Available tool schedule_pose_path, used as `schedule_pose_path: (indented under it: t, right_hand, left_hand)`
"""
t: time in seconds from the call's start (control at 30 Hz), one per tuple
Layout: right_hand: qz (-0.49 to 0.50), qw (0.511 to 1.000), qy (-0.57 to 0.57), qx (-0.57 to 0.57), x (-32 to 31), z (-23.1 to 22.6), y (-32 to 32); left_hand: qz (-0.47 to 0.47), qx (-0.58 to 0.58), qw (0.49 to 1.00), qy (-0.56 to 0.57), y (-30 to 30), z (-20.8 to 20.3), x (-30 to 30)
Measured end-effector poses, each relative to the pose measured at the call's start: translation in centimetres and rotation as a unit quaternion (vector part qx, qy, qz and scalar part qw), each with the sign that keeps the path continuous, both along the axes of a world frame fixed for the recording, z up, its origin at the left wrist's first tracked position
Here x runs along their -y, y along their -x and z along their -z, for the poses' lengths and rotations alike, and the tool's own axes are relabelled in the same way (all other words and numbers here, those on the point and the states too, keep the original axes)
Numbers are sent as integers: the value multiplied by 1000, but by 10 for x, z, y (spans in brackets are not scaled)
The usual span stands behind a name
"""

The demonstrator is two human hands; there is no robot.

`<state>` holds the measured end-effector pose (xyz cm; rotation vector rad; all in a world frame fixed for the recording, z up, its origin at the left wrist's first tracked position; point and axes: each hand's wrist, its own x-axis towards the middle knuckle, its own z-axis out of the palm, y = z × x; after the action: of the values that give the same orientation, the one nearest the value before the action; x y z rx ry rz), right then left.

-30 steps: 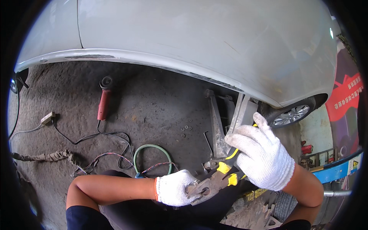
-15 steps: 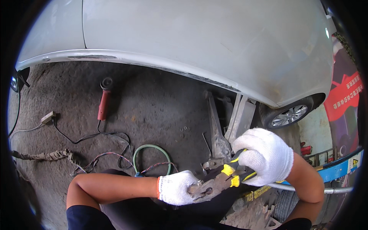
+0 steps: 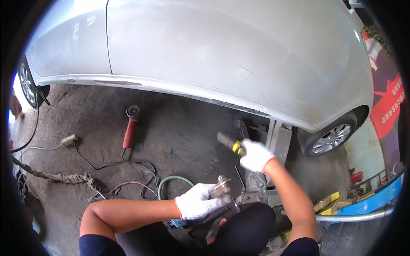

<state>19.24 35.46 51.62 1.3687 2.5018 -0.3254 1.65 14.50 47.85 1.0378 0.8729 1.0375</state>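
Note:
My left hand (image 3: 200, 201), in a white knitted glove, is closed on a small rusty metal piece (image 3: 221, 186) above my lap. The piece's exact kind is hard to tell. Raised ahead of it and to the right, my gloved right hand (image 3: 256, 157) grips a pair of pliers (image 3: 237, 148) with yellow-and-black handles. Their dull metal head points up and left, smeared by motion, and stands apart from the metal piece. Below my left hand, a dark tool or bar lies partly hidden at my knees.
A silver car's scraped sill (image 3: 183, 93) runs across in front of me. On the concrete floor lie a red angle grinder (image 3: 130, 132), a socket block (image 3: 69, 139), cables and a green hose (image 3: 176, 179). A grey metal stand (image 3: 278, 141) is under the car near its wheel (image 3: 331, 138).
My right hand has lifted the pliers forward and left, away from my left hand, where their jaws were before. My left hand keeps the metal piece. The view has shifted slightly.

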Motion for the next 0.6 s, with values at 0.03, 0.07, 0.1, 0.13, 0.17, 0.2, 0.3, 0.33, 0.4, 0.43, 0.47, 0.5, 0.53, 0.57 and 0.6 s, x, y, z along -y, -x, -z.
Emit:
schedule_pose_path:
  t: [0.03,0.07,0.1,0.13,0.17,0.2,0.3,0.33,0.4,0.43,0.47,0.5,0.53,0.57,0.6]
  right_hand:
    - [-15,995,-4,101,-11,51,-21]
    - [-31,991,7,133,-14,90,-44]
    - [-30,989,40,136,-16,126,-67]
    - [-77,988,63,120,-16,159,-78]
    - [-151,983,106,22,-6,160,-64]
    - [-148,930,278,-188,8,178,-56]
    - [-176,654,538,-502,56,187,-32]
    - [-125,631,487,-591,65,195,-26]
    - [-19,564,380,-733,79,216,-19]
    - [21,426,496,-756,72,251,-27]
    - [118,321,604,-720,63,250,-27]
    - [104,288,609,-731,51,266,-33]
    - [81,254,618,-740,40,281,-32]
    - [115,247,622,-734,34,289,-32]
    - [120,242,620,-737,22,296,-35]
  left_hand:
    - [5,-59,998,-6,-2,6,-7]
    - [7,-121,993,-14,-4,12,-14]
    - [9,-185,982,-22,-7,17,-22]
    - [-6,-218,974,-62,-10,18,-30]
    - [-23,-257,961,-99,-9,20,-36]
    - [-37,-294,945,-138,-8,24,-46]
    - [-15,-382,888,-254,-16,58,-76]
    - [11,-393,875,-282,-25,71,-87]
    - [-67,-342,900,-261,-25,125,-87]
    - [-284,-397,848,-206,-32,177,-65]
    - [-459,-280,842,52,-40,218,-39]
    - [-504,-358,773,141,-44,248,-19]
    - [-491,-423,706,285,-46,315,27]
    - [-441,-548,656,274,-63,361,65]
    - [-423,-576,658,238,-86,369,75]
